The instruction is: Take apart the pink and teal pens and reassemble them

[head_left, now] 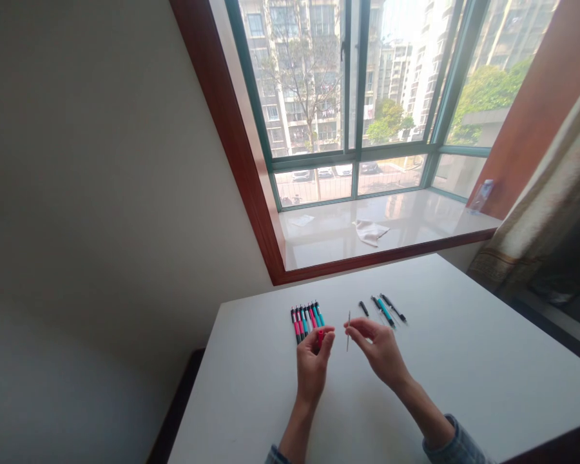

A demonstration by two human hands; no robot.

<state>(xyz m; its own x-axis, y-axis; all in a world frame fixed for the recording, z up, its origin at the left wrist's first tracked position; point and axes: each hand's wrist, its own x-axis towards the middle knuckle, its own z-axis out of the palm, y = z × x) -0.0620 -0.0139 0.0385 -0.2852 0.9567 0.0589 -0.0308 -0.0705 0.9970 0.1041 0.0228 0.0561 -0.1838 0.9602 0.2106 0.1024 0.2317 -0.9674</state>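
- White table (251, 393) under both hands: broad surface, with room to move at 9 and 3 o'clock of them. Its left edge slants past at 9; its far edge runs across 12, beyond the pens.
- Two bare hands above it, near each other. The left hand (312, 368) is pinched narrow on one red pen part (321, 337), which sits at 1 o'clock from the hand's middle.
- The right hand (379, 349) is also pinched narrow, holding one thin rod (348, 332) nearly upright at its 10 o'clock.
- About seven pens (312, 317), red and teal, side by side at the left hand's 12 o'clock (its fingers hide some lower ends).
- At least four loose pen parts (385, 311), black and teal, at the right hand's 12 o'clock.
- Farther off, a windowsill (323, 248) with one white cloth (370, 232) toward 1 o'clock and one clear bottle (482, 196) at 2.
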